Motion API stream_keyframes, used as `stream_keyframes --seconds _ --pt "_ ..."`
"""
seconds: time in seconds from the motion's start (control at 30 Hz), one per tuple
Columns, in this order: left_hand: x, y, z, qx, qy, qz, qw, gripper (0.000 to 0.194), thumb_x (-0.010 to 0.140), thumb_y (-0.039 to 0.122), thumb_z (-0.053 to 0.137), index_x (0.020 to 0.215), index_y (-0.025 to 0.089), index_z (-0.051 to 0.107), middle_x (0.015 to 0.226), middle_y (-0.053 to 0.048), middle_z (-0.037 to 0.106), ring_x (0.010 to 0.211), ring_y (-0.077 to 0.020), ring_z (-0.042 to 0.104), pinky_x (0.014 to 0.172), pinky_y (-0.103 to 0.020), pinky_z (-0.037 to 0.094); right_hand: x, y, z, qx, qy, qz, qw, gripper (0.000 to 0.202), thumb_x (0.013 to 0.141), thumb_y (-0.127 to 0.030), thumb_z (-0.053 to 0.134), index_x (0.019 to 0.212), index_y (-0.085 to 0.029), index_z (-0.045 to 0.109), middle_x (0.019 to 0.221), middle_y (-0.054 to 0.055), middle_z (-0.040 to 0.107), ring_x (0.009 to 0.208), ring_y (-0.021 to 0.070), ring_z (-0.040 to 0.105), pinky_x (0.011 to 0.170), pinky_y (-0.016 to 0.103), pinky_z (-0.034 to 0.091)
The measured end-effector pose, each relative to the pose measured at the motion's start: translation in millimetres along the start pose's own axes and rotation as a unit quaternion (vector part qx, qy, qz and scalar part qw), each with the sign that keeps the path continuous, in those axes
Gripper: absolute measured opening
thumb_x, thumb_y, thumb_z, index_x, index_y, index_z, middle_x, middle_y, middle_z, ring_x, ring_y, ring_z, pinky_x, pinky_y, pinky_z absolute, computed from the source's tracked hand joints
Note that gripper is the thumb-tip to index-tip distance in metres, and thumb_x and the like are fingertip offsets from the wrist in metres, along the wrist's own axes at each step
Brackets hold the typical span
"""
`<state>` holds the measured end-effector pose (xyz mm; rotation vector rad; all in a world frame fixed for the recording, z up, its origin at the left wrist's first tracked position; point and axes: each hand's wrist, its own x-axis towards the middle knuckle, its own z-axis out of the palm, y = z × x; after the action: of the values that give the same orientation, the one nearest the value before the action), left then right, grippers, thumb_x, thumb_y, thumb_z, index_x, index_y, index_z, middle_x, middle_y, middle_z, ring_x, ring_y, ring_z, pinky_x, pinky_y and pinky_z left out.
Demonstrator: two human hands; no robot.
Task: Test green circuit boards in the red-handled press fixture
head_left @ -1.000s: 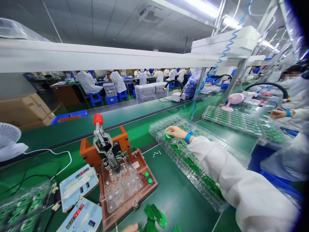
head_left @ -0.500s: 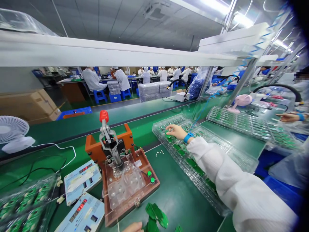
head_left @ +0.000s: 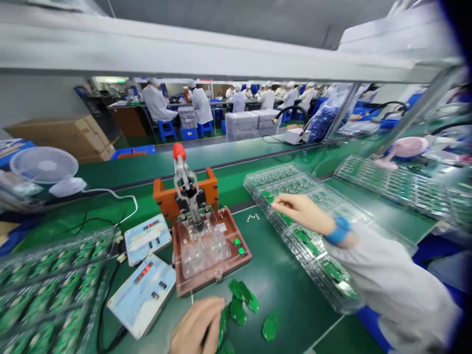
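Observation:
My right hand [head_left: 306, 214] is over the left edge of a clear plastic tray [head_left: 346, 204] with rows of green circuit boards. Its fingers are drawn together, slightly blurred, and no board shows between them. A blue band circles that wrist. Just beyond the fingertips, a green board [head_left: 268, 195] lies in a tray pocket. At the bottom, my left hand [head_left: 199, 327] curls its fingers against a green circuit board [head_left: 222, 324]; part of the grip is hidden. Several loose green boards [head_left: 238, 309] lie beside it, and one single board [head_left: 270, 328] lies farther right.
A clamp fixture [head_left: 210, 250] with a red-knobbed lever stands centre, two blue-white display boxes [head_left: 143, 290] left of it. Another board tray [head_left: 55, 290] lies at left, near a white fan [head_left: 46, 164]. Small white pieces [head_left: 253, 217] are scattered behind. Co-workers sit beyond.
My view has tilted down and turned left. My right hand has drawn back from the tray's far-left pocket, leaving a board there. More of my left hand shows beside the loose boards.

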<state>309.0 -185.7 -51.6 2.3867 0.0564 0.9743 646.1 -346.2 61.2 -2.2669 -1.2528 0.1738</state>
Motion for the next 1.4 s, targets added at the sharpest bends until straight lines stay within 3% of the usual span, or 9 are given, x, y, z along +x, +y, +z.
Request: stream_keyframes --seconds 0.13,0.3,0.47,0.63,0.8,1.0,1.13,1.27,1.4 --pt "6.9 -2.1 -12.6 0.021 0.002 -0.053 0.998 0.019 0.100 0.014 0.056 0.111 0.022 0.068 0.102 -0.002 0.077 0.094 -0.0137 0.074 0.090 -0.020 0.057 -70.6 -50.3 14.5 0.070 -0.114 -0.086 0.987 0.026 0.103 -0.045 0.052 0.097 -0.030 0.073 0.090 0.002 0.074 0.078 0.0191 0.069 0.070 0.031 0.050" --pt "-7.2 -10.0 -35.9 0.031 -0.049 -0.106 0.993 0.015 0.101 0.015 0.056 0.107 0.021 0.069 0.102 -0.004 0.075 0.095 -0.0159 0.072 0.086 -0.025 0.058 -118.4 -53.9 80.0 0.135 -0.167 -0.092 0.972 0.017 0.104 -0.039 0.055 0.106 -0.031 0.070 0.102 0.003 0.074 0.096 0.0217 0.070 0.082 0.033 0.057" --pt "-31.7 -15.1 -61.8 0.043 -0.190 -0.123 0.973 0.013 0.099 0.020 0.060 0.102 0.023 0.073 0.116 -0.006 0.074 0.109 -0.0215 0.068 0.092 -0.034 0.059 -125.7 -48.7 131.4 0.178 -0.163 -0.096 0.966 0.016 0.103 -0.035 0.058 0.112 -0.029 0.069 0.121 0.004 0.071 0.117 0.0237 0.064 0.100 0.038 0.055" --pt "-35.2 -16.0 -68.9 0.064 -0.244 -0.136 0.958 0.036 0.090 0.007 0.053 0.116 0.023 0.072 0.135 -0.005 0.068 0.126 -0.0246 0.061 0.105 -0.044 0.055 -117.9 -86.9 155.5 0.150 -0.168 -0.149 0.963 0.015 0.101 -0.025 0.061 0.114 -0.025 0.068 0.128 0.005 0.070 0.123 0.0259 0.060 0.106 0.044 0.051" --pt "-24.9 -15.2 -64.7 0.065 -0.283 -0.132 0.948 0.051 0.075 0.002 0.054 0.118 0.022 0.071 0.139 -0.007 0.066 0.129 -0.0266 0.059 0.108 -0.046 0.053 -102.1 -110.9 177.3 0.087 -0.182 -0.178 0.963 0.028 0.087 -0.023 0.080 0.114 -0.022 0.069 0.134 0.008 0.069 0.124 0.0321 0.059 0.104 0.052 0.050" --pt "-23.0 -22.0 -61.6 0.066 -0.293 -0.127 0.945 0.034 0.084 0.007 0.063 0.112 0.024 0.074 0.129 -0.005 0.071 0.123 -0.0269 0.064 0.106 -0.045 0.054 -93.4 -108.2 186.6 0.056 -0.205 -0.185 0.959 0.030 0.083 -0.022 0.084 0.111 -0.022 0.072 0.130 0.008 0.071 0.119 0.0324 0.062 0.099 0.052 0.051" --pt "-22.0 -20.0 -61.9 0.060 -0.272 -0.120 0.953 0.028 0.087 0.012 0.067 0.112 0.023 0.072 0.125 -0.005 0.072 0.117 -0.0254 0.066 0.101 -0.041 0.056 -96.3 -111.9 177.7 0.092 -0.215 -0.172 0.957 0.030 0.084 -0.017 0.083 0.111 -0.022 0.071 0.128 0.006 0.072 0.119 0.0304 0.062 0.101 0.050 0.051" --pt "-11.7 -9.3 -71.5 0.021 -0.199 -0.118 0.973 0.020 0.090 0.018 0.070 0.110 0.022 0.070 0.122 -0.008 0.070 0.114 -0.0233 0.065 0.098 -0.038 0.056 -93.3 -105.2 151.2 0.176 -0.213 -0.185 0.943 0.030 0.086 -0.022 0.081 0.114 -0.027 0.070 0.130 0.003 0.070 0.120 0.0253 0.062 0.104 0.041 0.052" --pt "17.6 -14.9 -73.5 0.032 -0.095 -0.095 0.990 0.018 0.091 0.019 0.072 0.109 0.020 0.068 0.123 -0.010 0.069 0.117 -0.0241 0.062 0.103 -0.043 0.051 -61.6 -84.0 128.9 0.181 -0.108 -0.190 0.959 0.023 0.094 -0.033 0.072 0.117 -0.029 0.069 0.133 0.004 0.068 0.124 0.0252 0.060 0.108 0.045 0.050"
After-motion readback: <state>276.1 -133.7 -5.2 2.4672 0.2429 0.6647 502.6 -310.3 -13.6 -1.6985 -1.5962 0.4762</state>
